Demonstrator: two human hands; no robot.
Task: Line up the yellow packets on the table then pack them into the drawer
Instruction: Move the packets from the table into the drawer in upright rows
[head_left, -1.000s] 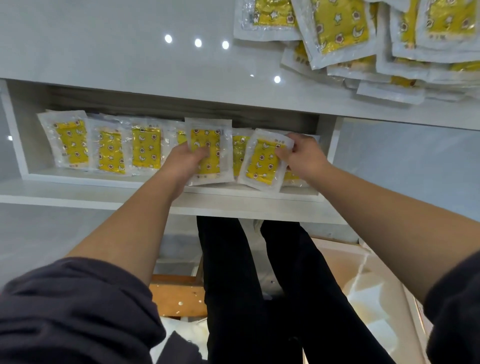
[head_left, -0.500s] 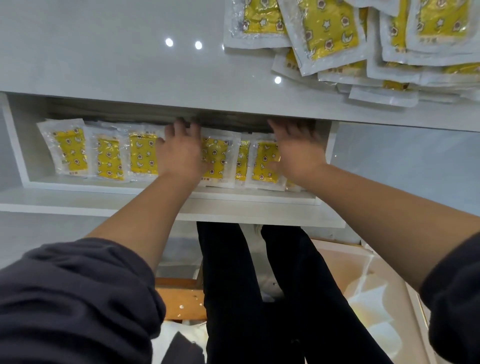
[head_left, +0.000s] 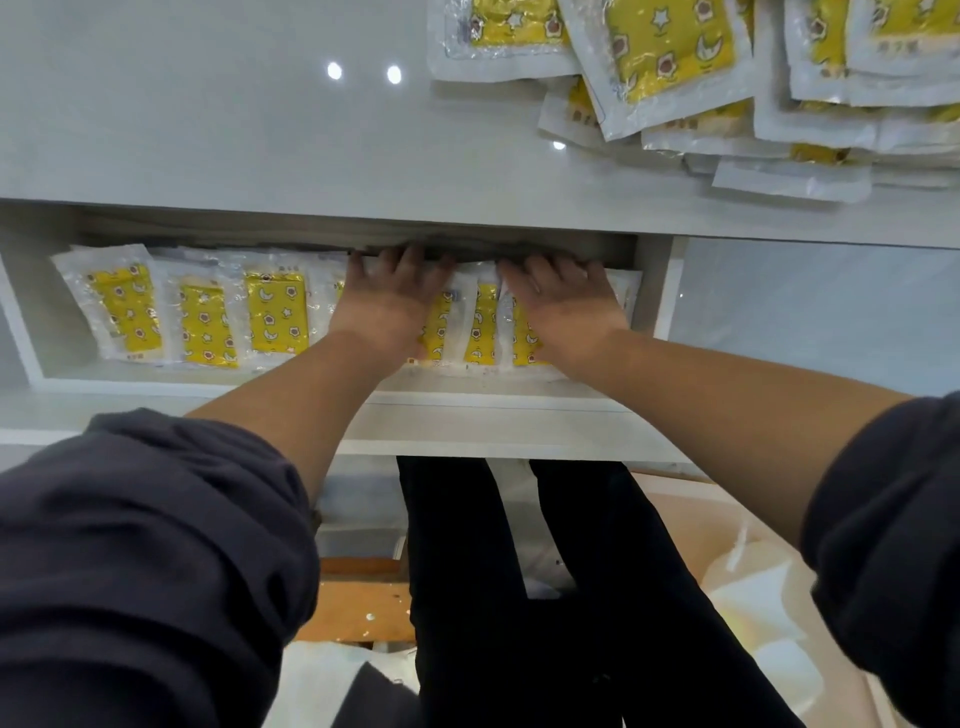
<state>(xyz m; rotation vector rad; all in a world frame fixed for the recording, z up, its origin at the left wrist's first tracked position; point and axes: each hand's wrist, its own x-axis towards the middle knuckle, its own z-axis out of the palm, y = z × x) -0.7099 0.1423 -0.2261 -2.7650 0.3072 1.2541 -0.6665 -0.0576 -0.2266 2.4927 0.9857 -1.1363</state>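
The white table (head_left: 208, 130) overhangs the open drawer (head_left: 467, 400). Above the drawer's right end lies a heap of yellow packets (head_left: 675, 57); a row of packets (head_left: 275, 317) lines the drawer's floor. Left hand (head_left: 389, 306) and right hand (head_left: 566, 306), slightly apart, press flat with straight fingers on the row's right half, fingertips at the drawer's back.

Clear plastic packets with yellow star-and-moon inserts (head_left: 275, 319): one overlapping row, lying flat across the open white drawer (head_left: 467, 387) before me. Further identical packets (head_left: 670, 57): loose overlapping heap, far right of my glossy white table (head_left: 208, 130).
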